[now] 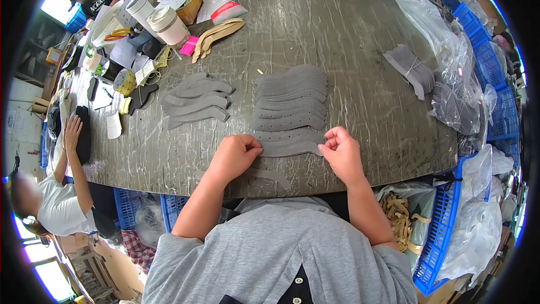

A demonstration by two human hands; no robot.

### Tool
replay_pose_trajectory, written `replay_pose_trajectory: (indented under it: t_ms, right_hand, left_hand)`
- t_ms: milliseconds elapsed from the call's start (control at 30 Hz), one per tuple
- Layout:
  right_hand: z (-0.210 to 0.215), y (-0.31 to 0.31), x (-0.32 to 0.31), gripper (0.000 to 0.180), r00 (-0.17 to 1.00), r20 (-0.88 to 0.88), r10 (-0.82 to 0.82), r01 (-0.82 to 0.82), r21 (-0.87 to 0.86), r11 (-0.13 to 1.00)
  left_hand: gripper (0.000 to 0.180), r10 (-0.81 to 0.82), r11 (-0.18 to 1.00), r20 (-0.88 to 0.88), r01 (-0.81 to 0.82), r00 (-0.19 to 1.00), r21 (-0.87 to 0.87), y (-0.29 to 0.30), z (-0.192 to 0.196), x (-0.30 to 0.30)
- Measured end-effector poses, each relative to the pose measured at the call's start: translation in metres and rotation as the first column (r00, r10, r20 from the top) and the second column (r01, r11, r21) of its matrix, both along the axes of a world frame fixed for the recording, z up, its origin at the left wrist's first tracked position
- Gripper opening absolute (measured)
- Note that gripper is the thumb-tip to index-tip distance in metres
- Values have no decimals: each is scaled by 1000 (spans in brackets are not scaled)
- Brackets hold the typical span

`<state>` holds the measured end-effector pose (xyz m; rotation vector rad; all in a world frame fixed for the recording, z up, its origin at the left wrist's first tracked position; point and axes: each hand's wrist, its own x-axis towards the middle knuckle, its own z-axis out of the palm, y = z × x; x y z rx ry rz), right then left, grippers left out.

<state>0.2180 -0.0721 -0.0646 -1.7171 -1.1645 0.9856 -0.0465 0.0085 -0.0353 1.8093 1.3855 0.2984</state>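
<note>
At the near end of the fanned grey stack (290,98), the left hand (233,156) and right hand (344,156) are pinching a grey strip (289,149), probably light and soft, by its opposite ends, their fingers (253,151) closing narrowly.

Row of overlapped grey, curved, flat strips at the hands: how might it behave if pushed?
The grey, curved, flat strips would probably slide over one another, since they lie overlapped with no tie visible. Each is likely light and bendable, judging by its thin, narrow shape. Rolling seems unlikely, as they lie flat.
</note>
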Motion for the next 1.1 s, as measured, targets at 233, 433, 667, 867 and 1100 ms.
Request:
replay_pose_trajectory:
  t_ms: [233,433,667,867,1100]
  right_hand:
    - [3,1,-4,23,994,114,-6,5,7,1000]
    - [4,-4,-13,28,852,522,39,-145,165,976]
    - [0,-8,-31,48,571,774,276,-588,151,794]
    - [1,-13,-40,49,415,871,262,-595,42,803]
    - [14,-10,-41,51,358,868,345,-615,-59,787]
  left_hand:
    - [14,-11,1000,2,11,1000,-5,0,2,1]
    - [14,-17,999,-6,17,1000,41,-1,0,0]
    - [13,-56,994,-43,59,998,88,0,-4,2]
    - [10,-133,947,-192,181,972,266,-4,-5,7]
    - [8,-82,923,-149,132,985,361,-9,-2,8]
